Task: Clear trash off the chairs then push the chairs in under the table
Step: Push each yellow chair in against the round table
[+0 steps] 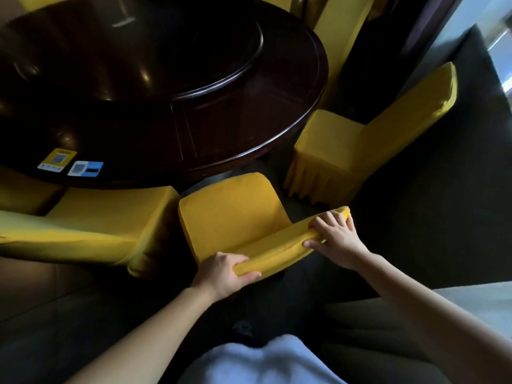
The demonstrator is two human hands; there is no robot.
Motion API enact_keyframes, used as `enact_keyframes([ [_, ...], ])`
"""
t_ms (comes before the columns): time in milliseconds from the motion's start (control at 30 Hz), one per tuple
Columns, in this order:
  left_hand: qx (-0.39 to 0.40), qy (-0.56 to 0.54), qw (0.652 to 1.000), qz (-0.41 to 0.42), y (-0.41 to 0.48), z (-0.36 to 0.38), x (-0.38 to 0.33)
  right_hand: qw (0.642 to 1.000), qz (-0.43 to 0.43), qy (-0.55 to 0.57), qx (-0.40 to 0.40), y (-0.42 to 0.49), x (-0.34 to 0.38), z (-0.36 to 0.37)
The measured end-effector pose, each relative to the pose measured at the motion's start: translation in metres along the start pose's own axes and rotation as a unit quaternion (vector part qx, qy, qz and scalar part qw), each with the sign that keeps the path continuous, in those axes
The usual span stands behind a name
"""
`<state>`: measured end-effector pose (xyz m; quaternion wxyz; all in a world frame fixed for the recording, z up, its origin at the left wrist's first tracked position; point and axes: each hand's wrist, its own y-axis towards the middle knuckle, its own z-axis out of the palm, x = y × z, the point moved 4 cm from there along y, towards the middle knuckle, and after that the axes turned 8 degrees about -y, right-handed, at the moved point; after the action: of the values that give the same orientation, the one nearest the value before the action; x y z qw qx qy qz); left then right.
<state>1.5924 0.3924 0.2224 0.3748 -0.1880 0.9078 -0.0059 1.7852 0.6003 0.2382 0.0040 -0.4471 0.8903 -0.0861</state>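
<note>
chair [230,214]: at 12 o'clock, seat bare, stiff frame under slippery cover
hold: backrest top
left hand [225,268]: fingers wrapped on it
right hand [336,235]: same

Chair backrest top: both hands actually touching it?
Touching. Head view shows the left hand and right hand each wrapped over the backrest top of the yellow-covered chair.

Bare forearms, bare hands [227,273] — pale bluish-white top (blurred) below.
</note>
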Motion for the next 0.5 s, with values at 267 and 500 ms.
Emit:
enact_keyframes([
  [267, 0.003, -0.012, 1.0, -0.007, -0.001, -0.002, 0.003, 0.999, 0.019, 0.028, -0.036, -0.001, 0.006, -0.008],
  [500, -0.021, 0.04, 0.998, -0.033, -0.012, -0.002, -0.001, 0.994, 0.062, 0.042, -0.085, -0.039, 0.006, 0.001],
])
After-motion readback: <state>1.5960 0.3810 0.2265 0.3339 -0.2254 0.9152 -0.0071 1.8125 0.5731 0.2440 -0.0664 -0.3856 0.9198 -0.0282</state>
